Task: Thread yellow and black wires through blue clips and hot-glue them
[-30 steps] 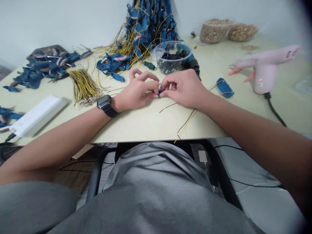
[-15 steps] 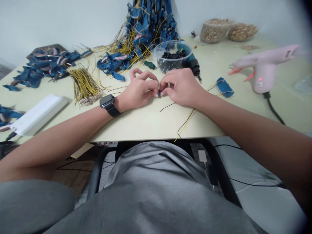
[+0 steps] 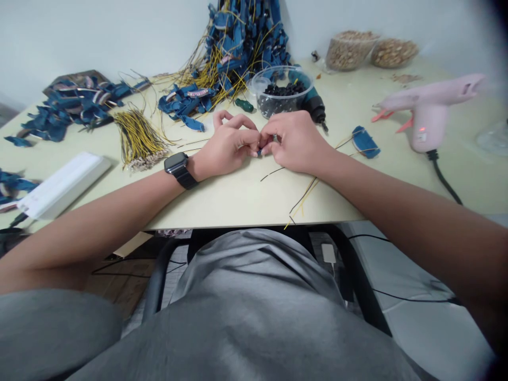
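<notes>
My left hand (image 3: 230, 145) and my right hand (image 3: 296, 140) meet at the middle of the table, fingertips nearly touching. Thumb and forefinger of each pinch a small blue piece (image 3: 260, 152), mostly covered by the fingers, so its kind is unclear. Thin dark wire ends (image 3: 272, 173) stick out below my right hand, and others (image 3: 194, 143) lie behind my left wrist. Under my right forearm, yellow and black wires (image 3: 304, 196) run towards the table's front edge; a blue scrap (image 3: 365, 142) with wires lies beyond that forearm.
A clear tub (image 3: 283, 95) of small black parts stands behind my hands, beside a teal power tool (image 3: 315, 106). Left are a yellow-black wire bundle (image 3: 137, 135), blue pieces (image 3: 71, 103) and a white box (image 3: 65, 185). A pink glue gun (image 3: 431, 103) stands right.
Both hands stay in the same place, still pinching the small blue piece. The fingers have shifted only slightly, and the view has moved a little.
</notes>
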Demonstrator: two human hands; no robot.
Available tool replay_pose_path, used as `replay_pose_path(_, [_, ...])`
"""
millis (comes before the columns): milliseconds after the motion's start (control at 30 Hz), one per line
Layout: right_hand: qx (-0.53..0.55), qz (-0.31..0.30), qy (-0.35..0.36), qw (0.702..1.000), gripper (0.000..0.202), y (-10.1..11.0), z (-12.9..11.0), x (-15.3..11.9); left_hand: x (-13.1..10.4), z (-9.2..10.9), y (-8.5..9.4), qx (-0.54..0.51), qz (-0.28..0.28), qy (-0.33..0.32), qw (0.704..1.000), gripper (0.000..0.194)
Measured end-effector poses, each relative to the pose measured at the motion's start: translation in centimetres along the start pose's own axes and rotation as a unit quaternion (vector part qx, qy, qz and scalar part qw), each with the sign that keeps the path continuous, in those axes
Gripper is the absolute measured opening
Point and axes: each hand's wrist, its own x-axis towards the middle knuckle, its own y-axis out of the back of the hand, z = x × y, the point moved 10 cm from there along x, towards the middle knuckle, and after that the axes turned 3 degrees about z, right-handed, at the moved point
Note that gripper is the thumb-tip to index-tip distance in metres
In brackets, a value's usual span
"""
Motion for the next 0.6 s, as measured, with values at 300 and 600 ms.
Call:
replay_pose_path(300, [0.041, -0.002, -0.002, 0.999, 0.015, 0.4, 0.4, -0.3, 0.2, -0.7, 0.7, -0.028, -0.020, 0.069, 0.997, 0.015])
replay_pose_path(600, [0.059, -0.010, -0.013, 0.998, 0.009, 0.5, 1.0, -0.3, 0.2, -0.5, 1.1, -0.030, -0.038, 0.086, 0.995, 0.023])
